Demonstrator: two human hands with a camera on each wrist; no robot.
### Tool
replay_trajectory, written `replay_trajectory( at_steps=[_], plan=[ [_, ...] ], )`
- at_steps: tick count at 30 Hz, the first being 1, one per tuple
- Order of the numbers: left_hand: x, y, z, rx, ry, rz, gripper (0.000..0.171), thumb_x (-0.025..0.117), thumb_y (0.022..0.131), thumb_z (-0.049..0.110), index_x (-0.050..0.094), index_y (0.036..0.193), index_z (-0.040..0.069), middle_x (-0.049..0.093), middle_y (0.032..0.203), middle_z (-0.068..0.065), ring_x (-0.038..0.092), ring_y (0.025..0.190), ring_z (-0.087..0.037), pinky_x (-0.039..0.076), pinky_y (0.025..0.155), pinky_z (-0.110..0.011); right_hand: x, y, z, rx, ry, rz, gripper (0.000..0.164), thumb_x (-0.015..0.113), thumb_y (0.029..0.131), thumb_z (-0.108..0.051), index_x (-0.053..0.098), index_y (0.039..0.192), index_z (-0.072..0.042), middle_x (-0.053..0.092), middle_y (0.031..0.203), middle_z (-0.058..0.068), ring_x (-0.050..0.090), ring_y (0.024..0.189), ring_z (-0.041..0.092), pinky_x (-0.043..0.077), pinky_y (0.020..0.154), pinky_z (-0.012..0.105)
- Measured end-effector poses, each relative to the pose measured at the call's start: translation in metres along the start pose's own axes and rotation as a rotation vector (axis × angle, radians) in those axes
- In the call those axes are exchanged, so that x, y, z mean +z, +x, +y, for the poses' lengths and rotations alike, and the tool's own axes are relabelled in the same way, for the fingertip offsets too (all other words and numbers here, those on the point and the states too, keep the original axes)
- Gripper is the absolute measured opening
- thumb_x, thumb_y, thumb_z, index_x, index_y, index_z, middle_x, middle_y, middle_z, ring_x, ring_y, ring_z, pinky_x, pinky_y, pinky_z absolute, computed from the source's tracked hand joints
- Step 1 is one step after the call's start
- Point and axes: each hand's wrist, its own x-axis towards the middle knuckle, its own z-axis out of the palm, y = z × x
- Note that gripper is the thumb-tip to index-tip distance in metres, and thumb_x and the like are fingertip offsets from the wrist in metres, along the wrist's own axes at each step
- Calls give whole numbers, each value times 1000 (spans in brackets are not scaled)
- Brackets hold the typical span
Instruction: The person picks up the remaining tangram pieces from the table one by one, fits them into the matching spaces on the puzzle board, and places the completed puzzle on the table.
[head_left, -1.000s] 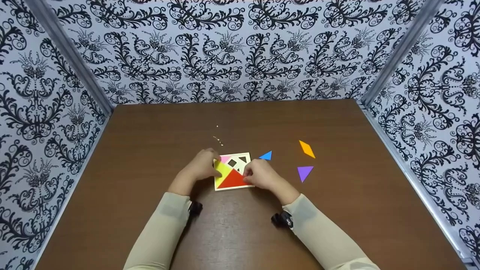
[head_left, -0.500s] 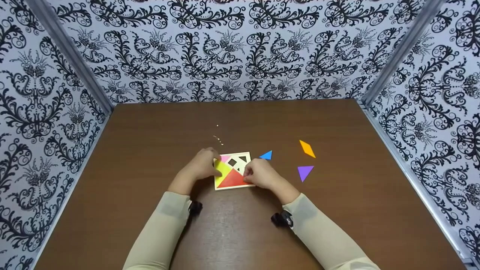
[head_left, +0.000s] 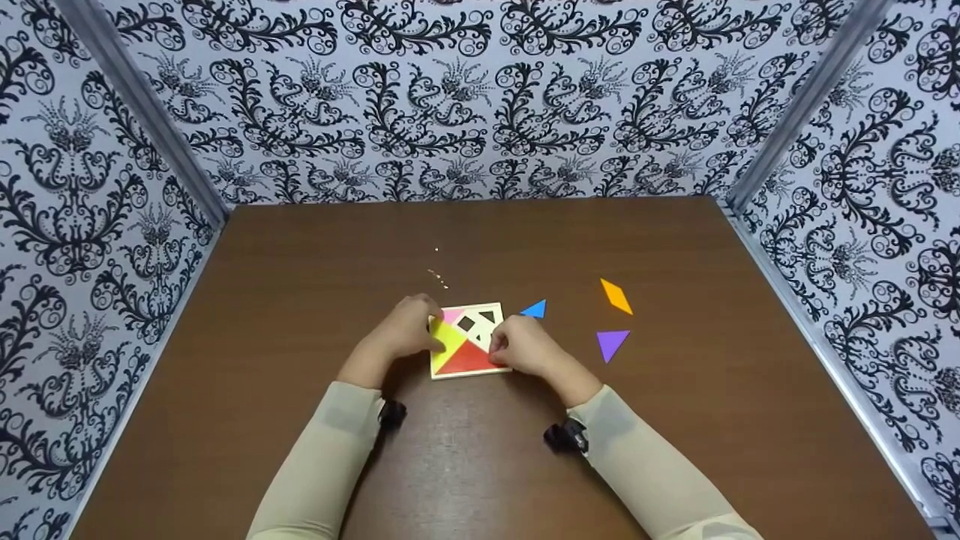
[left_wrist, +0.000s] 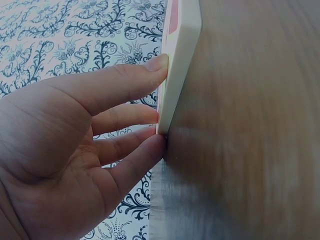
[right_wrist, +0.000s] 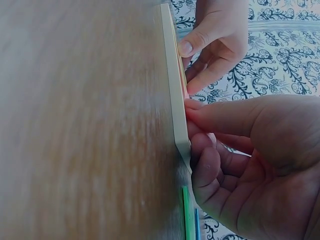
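A: Seeing what at the tray (head_left: 484, 328)?
B: Held along its left side by the left hand (head_left: 405, 327). Pinched near its right edge by the right hand (head_left: 525, 346): the red triangle (head_left: 465, 358).
A: Filled otherwise with?
B: With yellow (head_left: 446, 335) and pink (head_left: 451, 315) pieces.
A: And lying rightward?
B: Just beyond the right hand, a blue triangle (head_left: 535, 309); farther off, an orange parallelogram (head_left: 616, 296) and purple triangle (head_left: 613, 344).

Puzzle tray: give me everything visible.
The puzzle tray is a pale, squarish board with a narrow rim; material unclear. It lies on the brown tabletop, bearing a yellow piece, pink piece and red piece, with dark patches, one square, towards its far right. The left grip holds its left side; the right grip touches the red piece by the right edge.
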Motion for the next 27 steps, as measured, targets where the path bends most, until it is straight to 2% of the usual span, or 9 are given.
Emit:
replay_trajectory(
  at_steps=[13,16,22,27],
  plan=[
    [-1,1,3,23,55,-8,38,90,78,13,75,109,-3,69,128,-20,59,127,-42,47,115,-50,1,1,4,32,52,21,15,90,81,-11,79,72,-14,71,68,-5,54,65,7,46,60,25],
    [-1,0,3,30,63,-8,34,89,80,17,75,105,-2,69,127,-19,59,126,-42,48,114,-50,2,1,4,42,62,16,16,90,82,-12,79,71,-15,69,67,-6,54,63,7,45,59,25],
    [3,-1,6,-3,74,6,52,96,75,34,75,108,-1,70,115,-14,61,113,-37,51,104,-48,3,1,5,39,63,12,16,89,82,-12,78,71,-14,69,66,-5,54,60,6,46,59,25],
    [5,-3,10,-17,74,12,60,100,69,31,74,110,-4,68,117,-15,59,113,-37,52,101,-47,4,2,6,46,57,6,15,89,83,-13,79,72,-14,71,69,-4,57,64,8,48,61,27]
  ],
)
